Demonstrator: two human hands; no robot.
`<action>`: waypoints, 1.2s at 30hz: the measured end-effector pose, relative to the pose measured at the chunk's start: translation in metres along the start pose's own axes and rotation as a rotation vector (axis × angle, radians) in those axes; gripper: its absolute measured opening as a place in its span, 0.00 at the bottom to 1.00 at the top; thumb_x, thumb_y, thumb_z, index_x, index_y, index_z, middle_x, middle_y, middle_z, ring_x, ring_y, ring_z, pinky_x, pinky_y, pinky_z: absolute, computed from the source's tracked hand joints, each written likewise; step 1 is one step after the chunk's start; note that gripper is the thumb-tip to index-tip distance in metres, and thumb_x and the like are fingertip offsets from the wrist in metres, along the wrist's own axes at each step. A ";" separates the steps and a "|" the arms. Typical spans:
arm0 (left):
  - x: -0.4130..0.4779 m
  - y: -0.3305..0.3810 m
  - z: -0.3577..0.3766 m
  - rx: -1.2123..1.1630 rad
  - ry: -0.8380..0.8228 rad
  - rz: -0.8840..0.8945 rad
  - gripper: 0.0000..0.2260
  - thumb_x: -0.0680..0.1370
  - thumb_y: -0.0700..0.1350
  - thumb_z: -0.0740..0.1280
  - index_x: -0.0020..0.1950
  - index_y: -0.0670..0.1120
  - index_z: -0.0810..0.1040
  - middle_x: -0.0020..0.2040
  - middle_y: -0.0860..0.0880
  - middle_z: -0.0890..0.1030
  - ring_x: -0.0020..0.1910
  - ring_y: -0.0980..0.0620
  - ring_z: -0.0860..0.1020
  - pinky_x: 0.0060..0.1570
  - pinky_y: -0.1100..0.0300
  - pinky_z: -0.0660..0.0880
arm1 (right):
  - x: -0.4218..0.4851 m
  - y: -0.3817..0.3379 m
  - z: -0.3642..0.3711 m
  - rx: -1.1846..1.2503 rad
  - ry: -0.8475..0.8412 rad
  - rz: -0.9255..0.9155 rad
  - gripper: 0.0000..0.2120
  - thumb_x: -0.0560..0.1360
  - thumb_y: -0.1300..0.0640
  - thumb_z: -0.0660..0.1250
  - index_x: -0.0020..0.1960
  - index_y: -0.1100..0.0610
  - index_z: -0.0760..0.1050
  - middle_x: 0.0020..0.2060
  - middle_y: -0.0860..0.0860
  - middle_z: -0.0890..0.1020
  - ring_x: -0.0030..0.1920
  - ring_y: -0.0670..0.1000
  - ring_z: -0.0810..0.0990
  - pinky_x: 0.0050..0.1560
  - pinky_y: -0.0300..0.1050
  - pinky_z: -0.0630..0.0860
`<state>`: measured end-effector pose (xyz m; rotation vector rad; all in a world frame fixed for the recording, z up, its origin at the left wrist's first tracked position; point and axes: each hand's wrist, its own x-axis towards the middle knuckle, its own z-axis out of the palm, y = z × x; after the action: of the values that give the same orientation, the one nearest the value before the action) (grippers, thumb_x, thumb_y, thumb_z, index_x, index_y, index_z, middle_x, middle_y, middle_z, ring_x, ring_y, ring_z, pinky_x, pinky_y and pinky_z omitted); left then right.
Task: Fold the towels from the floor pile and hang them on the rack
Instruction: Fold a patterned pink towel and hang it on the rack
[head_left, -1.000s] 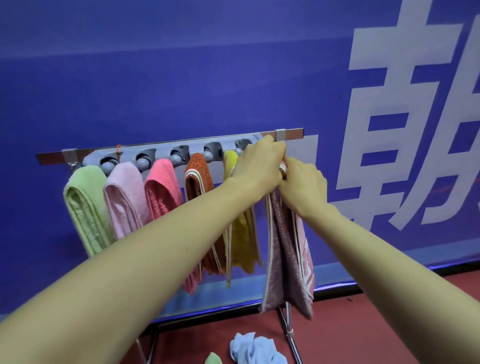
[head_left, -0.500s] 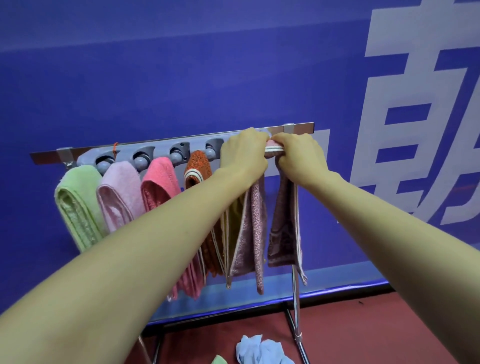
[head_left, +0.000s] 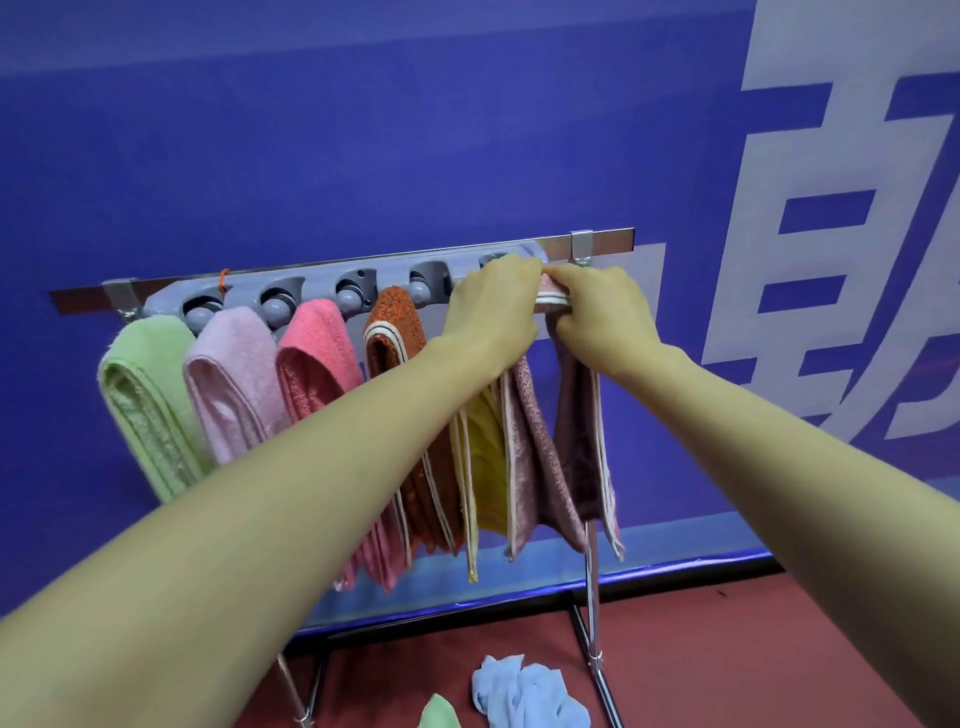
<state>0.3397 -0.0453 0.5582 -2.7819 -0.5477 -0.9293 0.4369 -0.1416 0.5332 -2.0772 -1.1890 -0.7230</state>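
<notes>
To do this step well, push the folded top of the dusty pink towel (head_left: 535, 441) right up into the last holder at the right end of the rack (head_left: 608, 242), next to the yellow towel (head_left: 488, 457), and let both sides hang down evenly. The left grip (head_left: 488, 306) and the right grip (head_left: 602, 312) are both curled tight round that towel's top fold, close side by side. A blue towel (head_left: 524, 691) and a green towel (head_left: 439, 714) lie on the floor below.

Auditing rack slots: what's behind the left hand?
The left hand hides the top of the yellow towel and its clip on the grey holder; only its lower half shows. Whether the mauve towel sits in a clip is hidden.
</notes>
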 end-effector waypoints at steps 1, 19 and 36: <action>0.001 0.000 0.000 0.006 -0.004 0.004 0.25 0.74 0.34 0.64 0.70 0.47 0.72 0.57 0.44 0.79 0.57 0.39 0.78 0.47 0.47 0.75 | -0.002 0.000 0.001 0.004 0.001 0.004 0.21 0.69 0.67 0.61 0.58 0.53 0.78 0.44 0.57 0.82 0.41 0.58 0.69 0.36 0.46 0.63; -0.052 0.026 0.052 -0.556 0.041 -0.489 0.13 0.75 0.37 0.65 0.60 0.44 0.73 0.52 0.40 0.81 0.52 0.36 0.80 0.42 0.52 0.70 | -0.034 -0.002 0.035 0.305 0.036 0.387 0.03 0.69 0.61 0.62 0.37 0.56 0.73 0.33 0.54 0.78 0.37 0.61 0.75 0.33 0.47 0.65; -0.146 0.039 0.155 -0.512 -0.346 -0.515 0.17 0.74 0.53 0.70 0.58 0.46 0.73 0.53 0.40 0.83 0.53 0.34 0.80 0.47 0.47 0.78 | -0.125 0.013 0.092 0.482 -0.208 0.553 0.11 0.74 0.63 0.64 0.34 0.62 0.71 0.28 0.54 0.73 0.34 0.57 0.71 0.32 0.43 0.68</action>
<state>0.3312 -0.0832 0.3453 -3.3696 -1.2893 -0.7438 0.4069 -0.1457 0.3800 -1.9471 -0.7300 0.0392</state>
